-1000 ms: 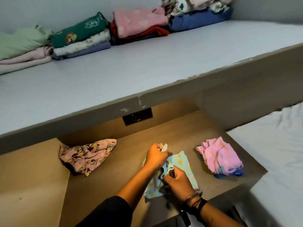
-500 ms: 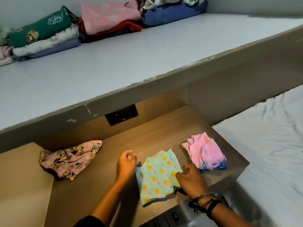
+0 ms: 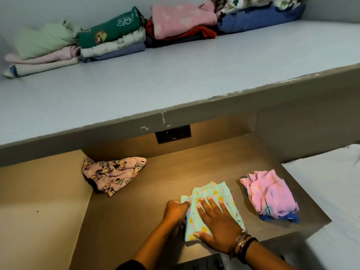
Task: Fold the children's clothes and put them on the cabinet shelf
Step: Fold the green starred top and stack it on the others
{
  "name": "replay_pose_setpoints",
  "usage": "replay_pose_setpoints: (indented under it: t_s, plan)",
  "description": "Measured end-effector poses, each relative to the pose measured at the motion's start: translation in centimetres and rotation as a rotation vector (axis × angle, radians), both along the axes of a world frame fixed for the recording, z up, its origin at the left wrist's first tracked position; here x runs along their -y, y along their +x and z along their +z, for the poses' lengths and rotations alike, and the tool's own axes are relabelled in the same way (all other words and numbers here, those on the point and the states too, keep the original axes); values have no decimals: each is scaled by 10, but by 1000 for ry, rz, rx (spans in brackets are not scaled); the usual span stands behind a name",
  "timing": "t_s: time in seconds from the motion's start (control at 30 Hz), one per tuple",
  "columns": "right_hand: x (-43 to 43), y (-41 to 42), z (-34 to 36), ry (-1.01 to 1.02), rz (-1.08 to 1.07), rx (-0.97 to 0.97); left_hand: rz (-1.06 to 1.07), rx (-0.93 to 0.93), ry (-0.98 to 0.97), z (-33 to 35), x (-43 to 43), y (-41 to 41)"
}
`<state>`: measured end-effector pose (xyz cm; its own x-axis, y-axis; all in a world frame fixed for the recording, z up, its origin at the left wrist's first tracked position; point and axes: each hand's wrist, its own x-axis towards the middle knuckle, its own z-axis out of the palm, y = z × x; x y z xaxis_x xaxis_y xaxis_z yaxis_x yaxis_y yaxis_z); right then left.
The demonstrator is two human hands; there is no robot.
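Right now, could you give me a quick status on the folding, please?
Right hand flat on mint star-print garment. Left hand gripping its left edge. Shelf unobstructed.

Your 2 hands sit low center: right hand [image 3: 218,228] flat on the garment [image 3: 212,195], left hand [image 3: 175,210] at its left edge. 1 bundle [image 3: 270,193] right, another [image 3: 114,176] upper left. Folded stacks [image 3: 113,36] line the shelf [image 3: 175,78] at top.

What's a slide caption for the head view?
Right hand flattens star-print garment on wooden surface; left hand grips its edge.
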<state>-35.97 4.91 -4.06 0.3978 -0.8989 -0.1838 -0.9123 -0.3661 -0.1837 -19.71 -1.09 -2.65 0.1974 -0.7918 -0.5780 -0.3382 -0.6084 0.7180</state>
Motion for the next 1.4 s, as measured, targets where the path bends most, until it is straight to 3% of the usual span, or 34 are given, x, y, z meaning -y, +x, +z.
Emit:
replay_pose_setpoints:
  t_s: [0.23, 0.4, 0.6, 0.7, 0.8, 0.87, 1.03, 1.13, 1.2, 1.27, 1.33, 1.4]
  plan:
    - [-8, 30, 18, -4, -28, 237, 85, -37, -275, 1, -12, 13]
    - [-10, 67, 34, -11, -284, 359, -28, -20, -219, 18, 6, 21]
    - [6, 41, 33, 181, -645, 916, -165, 67, -128, 29, 31, -14]
    - [21, 16, 25, 276, -876, 1075, -205, 5, -171, 30, 39, -37]
    - [26, -5, 16, 365, -987, 1023, -162, -141, -249, 30, 33, -48]
    - [24, -16, 15, 332, -909, 828, -151, -95, -323, 24, 27, -45]
    - [12, -18, 16, -93, -719, 254, -85, 115, -516, 4, 10, -36]
    - [12, -13, 15, -63, -731, 309, 53, 203, -284, -6, 2, -38]
    - [20, -17, 16, 90, -759, 319, 107, 97, -45, -9, 4, -44]
    - [29, -19, 19, 182, -768, 322, 87, -12, 14, -5, 7, -49]
    - [35, -16, 20, 308, -839, 478, 53, -48, 37, -2, 10, -53]
    - [40, -13, 19, 476, -958, 770, 52, -83, 20, -3, 12, -56]
